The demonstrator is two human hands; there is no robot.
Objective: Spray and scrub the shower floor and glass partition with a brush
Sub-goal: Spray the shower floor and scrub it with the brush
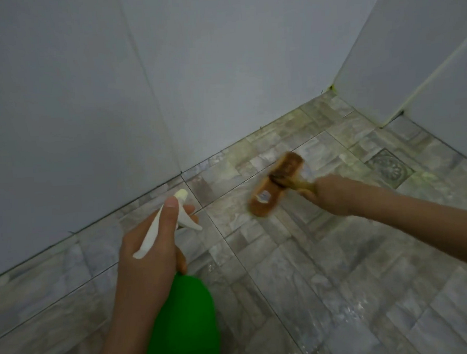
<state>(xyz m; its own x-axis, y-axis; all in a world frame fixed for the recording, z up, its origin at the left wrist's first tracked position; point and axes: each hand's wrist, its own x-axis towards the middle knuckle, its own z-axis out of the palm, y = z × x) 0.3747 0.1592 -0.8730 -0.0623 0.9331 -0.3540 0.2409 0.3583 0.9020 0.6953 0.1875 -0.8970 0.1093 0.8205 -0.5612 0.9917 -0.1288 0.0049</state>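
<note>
My left hand (149,251) grips the neck of a green spray bottle (184,323) with a white trigger head (184,220), its nozzle pointing toward the far wall. My right hand (328,196) grips the yellowish handle of a brown scrub brush (275,187). The brush head lies blurred on the grey stone-pattern shower floor (326,266), near the wall. The floor glistens wet at the lower right. No glass partition can be told apart in this view.
A square patterned floor drain (391,168) sits to the right of the brush. Pale grey walls (88,103) meet the floor along a dark grout line. A white vertical edge (401,105) stands at the right, beside the corner.
</note>
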